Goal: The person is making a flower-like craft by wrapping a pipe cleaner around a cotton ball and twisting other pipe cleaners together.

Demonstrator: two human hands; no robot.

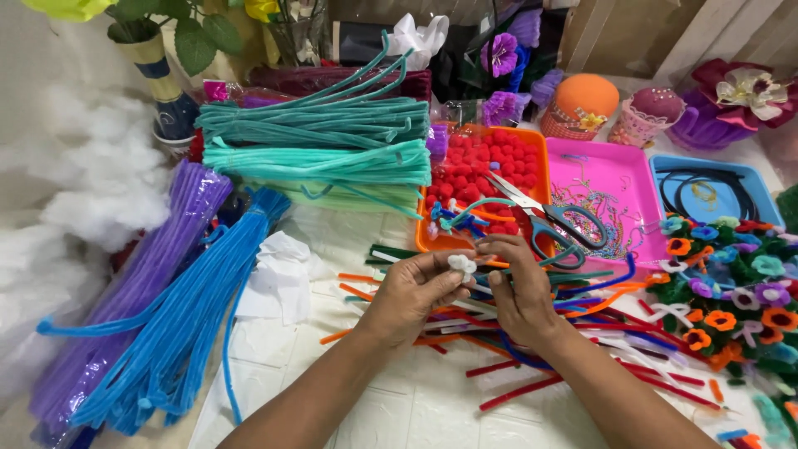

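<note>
Head camera looks down on a craft table; at the far left lies white fluffy stuffing (100,191), and next to it a bundle of purple pipe cleaners (133,291) runs diagonally beside a bundle of blue pipe cleaners (199,324). Behind them sit stacked bundles of teal pipe cleaners (324,120) and lighter mint pipe cleaners (332,162). A crumpled white tissue (278,270) rests just right of the blue bundle. At centre, the left hand (411,291) pinches a small white pipe-cleaner flower (461,263) between thumb and forefinger, the other fingers curled under. Just right of it, the right hand (519,287) has its fingertips closed on the teal stem that curls up from the same flower, so both hands meet at the piece, raised above a scatter of cut pipe-cleaner pieces (598,333) in red, orange, blue and white. Behind the hands an orange tray (542,150) holds red pom-poms (482,166), and scissors (540,212) with grey-blue handles lie across its right edge. Further right a pink tray (640,162) carries thin beaded wire, then a blue tray (665,162) holds a coil of black cord. At the far right a cluster of finished pipe-cleaner flowers (731,291) in orange, purple and teal lies well apart from the hands
</note>
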